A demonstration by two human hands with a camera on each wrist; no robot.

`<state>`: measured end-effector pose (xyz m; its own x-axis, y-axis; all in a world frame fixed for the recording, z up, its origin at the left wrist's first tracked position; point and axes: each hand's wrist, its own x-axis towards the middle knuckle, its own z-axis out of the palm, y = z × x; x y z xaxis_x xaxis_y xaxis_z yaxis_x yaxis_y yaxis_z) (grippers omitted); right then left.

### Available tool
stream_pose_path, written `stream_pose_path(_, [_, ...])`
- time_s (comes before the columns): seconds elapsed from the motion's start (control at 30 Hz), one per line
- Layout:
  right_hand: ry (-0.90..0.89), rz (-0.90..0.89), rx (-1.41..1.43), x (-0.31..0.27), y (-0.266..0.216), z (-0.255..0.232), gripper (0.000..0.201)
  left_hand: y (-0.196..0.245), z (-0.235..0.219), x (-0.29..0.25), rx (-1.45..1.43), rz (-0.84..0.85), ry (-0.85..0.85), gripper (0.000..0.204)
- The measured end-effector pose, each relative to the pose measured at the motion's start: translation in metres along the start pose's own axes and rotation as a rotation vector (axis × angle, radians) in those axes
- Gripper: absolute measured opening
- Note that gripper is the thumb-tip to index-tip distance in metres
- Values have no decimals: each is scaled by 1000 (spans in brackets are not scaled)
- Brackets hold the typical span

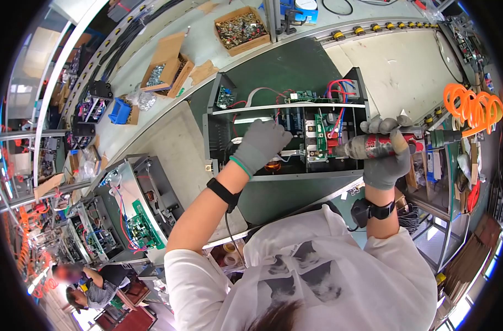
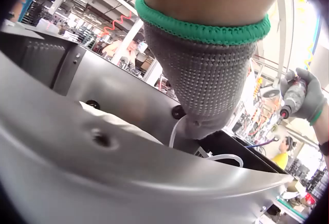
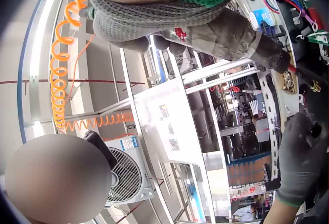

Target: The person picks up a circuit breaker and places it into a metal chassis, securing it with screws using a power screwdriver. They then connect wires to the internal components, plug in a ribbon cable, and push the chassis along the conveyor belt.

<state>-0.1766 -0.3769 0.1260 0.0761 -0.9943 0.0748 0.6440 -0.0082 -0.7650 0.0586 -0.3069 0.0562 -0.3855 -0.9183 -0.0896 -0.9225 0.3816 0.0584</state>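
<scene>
My gloved right hand [image 1: 388,160] grips a tape-wrapped power screwdriver [image 1: 367,148] with an orange coiled hose at its back. In the right wrist view the screwdriver [image 3: 247,44] ends in a thin bit with a small brass-coloured screw [image 3: 315,86] at its tip. Beneath the tool lies an open metal case [image 1: 251,175] full of green circuit boards [image 1: 321,135] and red and blue wires [image 1: 339,88]. My gloved left hand [image 1: 262,144] reaches into the case, left of the boards, fingers bent downward. Its fingertips are hidden behind the case wall [image 2: 169,183], so I cannot tell what they hold.
Cardboard boxes of small hardware [image 1: 241,30] stand on the far bench beside a blue bin [image 1: 119,111]. Another open case with a circuit board [image 1: 141,226] sits at left. The orange coiled hose [image 1: 472,107] hangs at right. Another person [image 1: 91,292] is at lower left.
</scene>
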Motion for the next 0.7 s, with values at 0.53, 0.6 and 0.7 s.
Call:
stream_pose_path(0.53, [222,126,-41,12,-26,-45,34,-20,3,21,-1023,-201,-120,11])
stream_pose_path(0.6, [250,279,-86,16,-34,-57,37,-31,9,20,-1113,-115,-67,9])
stream_pose_path(0.7, [206,432,-130,17,-42,-80,34,-42,7,17,-1006,-102,33,9])
